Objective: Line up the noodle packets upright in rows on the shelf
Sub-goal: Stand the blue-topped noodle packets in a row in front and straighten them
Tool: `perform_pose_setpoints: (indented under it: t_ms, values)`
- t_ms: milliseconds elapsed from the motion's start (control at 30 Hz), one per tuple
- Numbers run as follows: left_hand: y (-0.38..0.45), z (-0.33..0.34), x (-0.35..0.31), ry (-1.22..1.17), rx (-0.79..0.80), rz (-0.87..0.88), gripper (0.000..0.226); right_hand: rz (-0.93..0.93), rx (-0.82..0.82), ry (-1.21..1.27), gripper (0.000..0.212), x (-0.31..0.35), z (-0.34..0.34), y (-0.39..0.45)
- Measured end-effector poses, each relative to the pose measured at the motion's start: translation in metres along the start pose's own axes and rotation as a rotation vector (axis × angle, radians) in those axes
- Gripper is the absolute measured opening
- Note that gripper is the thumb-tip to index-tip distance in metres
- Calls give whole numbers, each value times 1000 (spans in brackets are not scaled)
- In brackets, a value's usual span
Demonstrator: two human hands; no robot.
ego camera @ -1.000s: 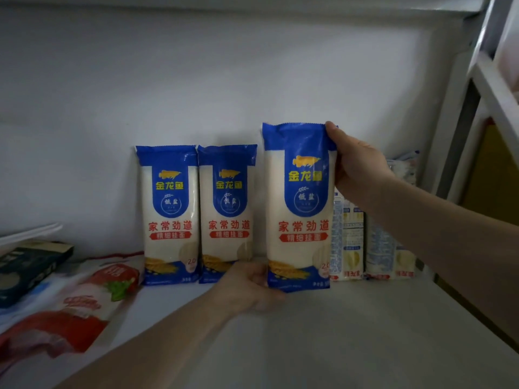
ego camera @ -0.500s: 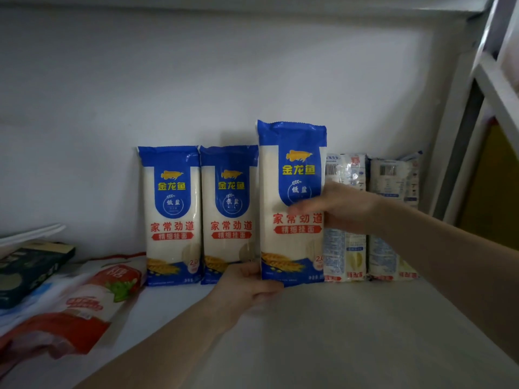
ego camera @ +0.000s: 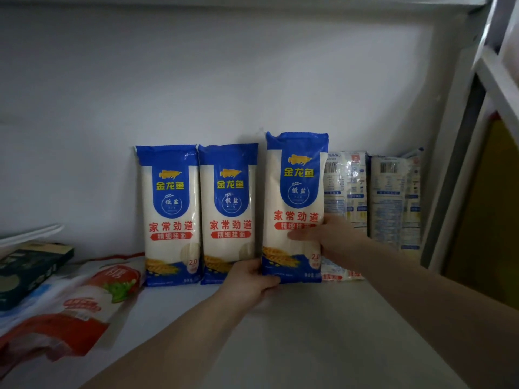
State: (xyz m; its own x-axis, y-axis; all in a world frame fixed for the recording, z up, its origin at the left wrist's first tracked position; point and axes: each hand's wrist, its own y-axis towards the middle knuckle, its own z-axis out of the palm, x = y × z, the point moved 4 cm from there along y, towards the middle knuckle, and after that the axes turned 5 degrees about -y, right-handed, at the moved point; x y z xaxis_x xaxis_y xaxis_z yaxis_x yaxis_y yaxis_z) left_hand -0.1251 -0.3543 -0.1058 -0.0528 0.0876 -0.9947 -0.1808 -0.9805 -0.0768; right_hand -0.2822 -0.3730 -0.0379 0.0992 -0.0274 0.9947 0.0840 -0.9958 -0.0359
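Note:
Two blue-and-white noodle packets stand upright against the back wall: the left packet and the middle packet. A third matching packet stands upright just right of them, a little nearer to me. My left hand grips its bottom left corner. My right hand presses on its right side at mid height, fingers across the front. Behind it stand two pale packets with blue print: one partly hidden, the other at the far right.
The white shelf board stretches toward me. At the left lie a red-and-white bag flat and a dark green box. A white frame post rises at the right.
My right hand slid from the third packet's top corner down to its mid right side. The packet moved slightly left and back toward the row. My left hand stayed at its bottom.

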Motion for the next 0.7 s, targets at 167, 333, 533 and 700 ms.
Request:
perform_pose_setpoints:
  t_ms: [167,333,533,700]
  values:
    - [-4,1,-3,344,-153,127,13,67,-6,-21,41,-1,4,7]
    - [-9,5,-10,589,-307,360,17,90,9,-72,44,-1,4,10]
    - [-2,-3,-10,695,-416,385,18,93,-39,-147,40,-3,13,13]
    - [-1,-2,-12,754,-480,393,19,100,-175,-286,45,-1,13,8]
